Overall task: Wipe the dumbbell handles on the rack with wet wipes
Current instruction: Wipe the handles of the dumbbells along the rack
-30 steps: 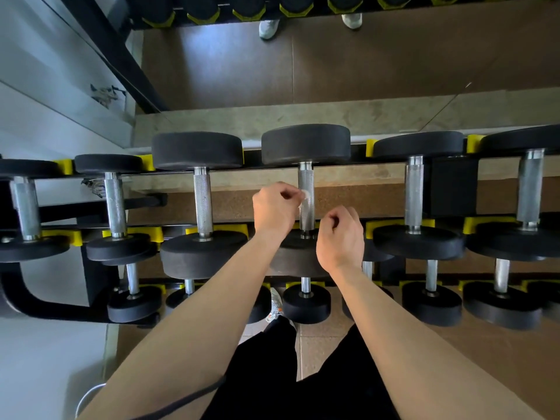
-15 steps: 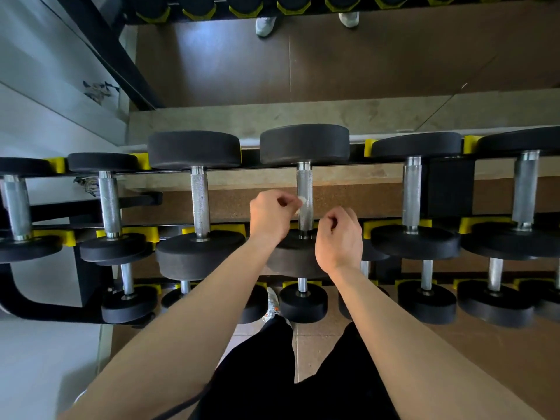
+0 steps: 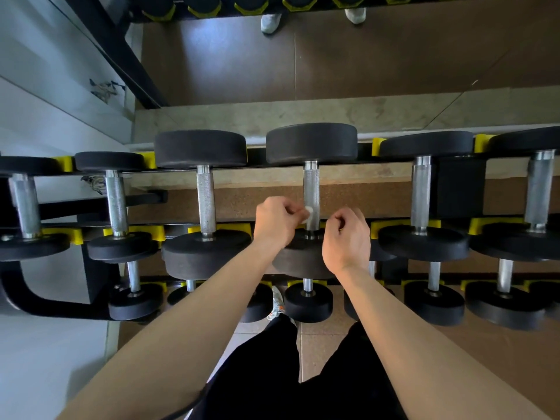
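Pinching wet wipe (image 3: 308, 214) in left hand (image 3: 277, 221) against middle dumbbell handle (image 3: 312, 192), with right hand (image 3: 347, 237) curled empty nearby; best pressed firmly, stroked along full knurled length.

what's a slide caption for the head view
Left hand pinches a wipe against a racked dumbbell handle; right hand hovers.
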Demonstrator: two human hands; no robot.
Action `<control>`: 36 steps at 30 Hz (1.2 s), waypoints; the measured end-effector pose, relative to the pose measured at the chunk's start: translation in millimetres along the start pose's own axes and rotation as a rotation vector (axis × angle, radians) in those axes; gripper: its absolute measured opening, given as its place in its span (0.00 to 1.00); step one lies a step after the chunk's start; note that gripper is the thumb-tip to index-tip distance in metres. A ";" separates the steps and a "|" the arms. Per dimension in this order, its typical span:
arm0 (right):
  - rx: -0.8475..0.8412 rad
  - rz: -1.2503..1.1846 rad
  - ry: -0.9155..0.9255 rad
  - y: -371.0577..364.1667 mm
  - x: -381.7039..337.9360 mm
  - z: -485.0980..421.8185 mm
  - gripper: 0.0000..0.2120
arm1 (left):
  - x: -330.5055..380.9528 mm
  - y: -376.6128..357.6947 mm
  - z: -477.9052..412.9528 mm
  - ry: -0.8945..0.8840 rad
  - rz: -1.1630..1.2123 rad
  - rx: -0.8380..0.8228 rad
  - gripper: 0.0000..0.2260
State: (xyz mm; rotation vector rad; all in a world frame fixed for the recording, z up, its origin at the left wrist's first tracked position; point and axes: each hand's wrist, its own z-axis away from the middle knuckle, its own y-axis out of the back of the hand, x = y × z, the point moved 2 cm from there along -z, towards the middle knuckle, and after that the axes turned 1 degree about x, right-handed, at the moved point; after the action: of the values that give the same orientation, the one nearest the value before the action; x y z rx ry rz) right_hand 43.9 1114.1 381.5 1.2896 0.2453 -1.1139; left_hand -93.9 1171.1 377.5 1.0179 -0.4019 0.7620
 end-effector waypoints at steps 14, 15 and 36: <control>0.014 0.009 0.031 -0.2 1.2 0.1 0.08 | 5.5 1.7 22.1 0.052 -0.013 -0.054 0.03; 0.017 0.014 0.041 0.4 0.5 0.5 0.08 | 4.9 0.7 24.5 0.050 0.002 -0.038 0.03; 0.070 -0.106 0.379 6.0 -35.9 -58.6 0.08 | 19.5 -17.4 34.5 0.275 0.631 0.575 0.07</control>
State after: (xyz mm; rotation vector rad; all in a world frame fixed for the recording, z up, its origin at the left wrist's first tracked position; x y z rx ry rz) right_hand 55.1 1181.4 391.0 1.5611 0.5661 -0.9665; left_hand -66.5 1143.0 395.9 1.3089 -0.2648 1.6314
